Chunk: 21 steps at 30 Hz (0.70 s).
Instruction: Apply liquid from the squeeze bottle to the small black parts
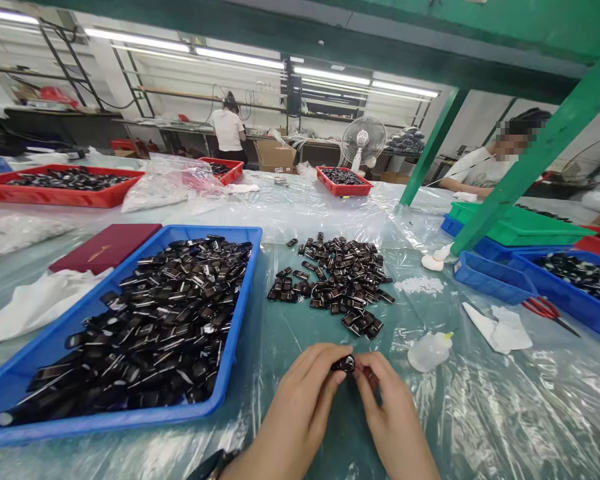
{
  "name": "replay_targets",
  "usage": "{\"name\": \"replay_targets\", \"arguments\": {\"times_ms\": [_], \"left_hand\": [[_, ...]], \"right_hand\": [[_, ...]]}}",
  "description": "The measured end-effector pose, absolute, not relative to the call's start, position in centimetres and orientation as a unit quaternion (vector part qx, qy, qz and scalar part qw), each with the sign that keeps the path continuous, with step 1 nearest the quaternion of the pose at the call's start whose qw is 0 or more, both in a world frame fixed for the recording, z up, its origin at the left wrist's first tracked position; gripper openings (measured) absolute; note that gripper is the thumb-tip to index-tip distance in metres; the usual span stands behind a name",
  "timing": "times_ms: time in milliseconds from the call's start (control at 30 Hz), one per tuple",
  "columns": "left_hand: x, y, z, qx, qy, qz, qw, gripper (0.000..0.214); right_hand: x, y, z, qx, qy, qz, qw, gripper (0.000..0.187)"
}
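Observation:
My left hand (313, 380) pinches a small glossy black plastic piece (345, 364) between thumb and fingers. Closed at that piece's right end is my right hand (383, 390), its fingertips pressed together; whatever they hold is too small or hidden to make out. Just beyond both hands lies a loose pile of similar black pieces (347, 267) on the plastic-covered green table. To the left stands a blue tray (230, 360) heaped with longer glossy black parts (165, 320). A scatter of tiny white bits (420, 285) lies right of the pile.
A squeeze bottle (430, 351) with a yellowish tip lies right of my hands, near white paper (503, 330) and red-handled scissors (550, 312). Blue bins (493, 277) and a slanting green post (540, 157) stand at right. A maroon box (107, 248) sits behind the blue tray. Two people work farther back.

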<state>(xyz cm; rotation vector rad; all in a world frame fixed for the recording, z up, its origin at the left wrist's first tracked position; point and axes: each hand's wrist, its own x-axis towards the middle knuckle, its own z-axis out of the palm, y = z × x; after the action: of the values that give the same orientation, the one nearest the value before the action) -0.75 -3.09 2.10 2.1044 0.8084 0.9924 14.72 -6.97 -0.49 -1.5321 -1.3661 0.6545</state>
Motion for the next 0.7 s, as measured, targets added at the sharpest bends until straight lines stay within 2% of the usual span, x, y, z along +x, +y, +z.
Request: {"name": "replay_targets", "arguments": {"times_ms": [133, 267, 433, 533, 700], "left_hand": [[-0.7, -3.2, 1.8, 0.81, 0.29, 0.39, 0.329, 0.033], [-0.6, -3.3, 1.6, 0.816, 0.261, 0.4, 0.326, 0.034], [-0.7, -3.1, 1.6, 0.836, 0.229, 0.399, 0.298, 0.035], [-0.8, -3.0, 1.7, 0.854, 0.203, 0.398, 0.266, 0.035], [-0.7, -3.3, 2.4, 0.878, 0.164, 0.431, 0.13, 0.03]], "right_hand": [[15.5, -8.0, 1.3, -0.547, -0.479, 0.429, 0.536, 0.029], [15.2, -8.2, 2.1, -0.435, -0.328, 0.582, 0.604, 0.02], [15.1, -8.1, 1.7, -0.403, -0.291, 0.614, 0.613, 0.017], [15.4, -8.2, 1.3, -0.35, -0.237, 0.666, 0.614, 0.024], [14.4, -8.2, 1.0, -0.308, -0.205, 0.699, 0.612, 0.03]]}}
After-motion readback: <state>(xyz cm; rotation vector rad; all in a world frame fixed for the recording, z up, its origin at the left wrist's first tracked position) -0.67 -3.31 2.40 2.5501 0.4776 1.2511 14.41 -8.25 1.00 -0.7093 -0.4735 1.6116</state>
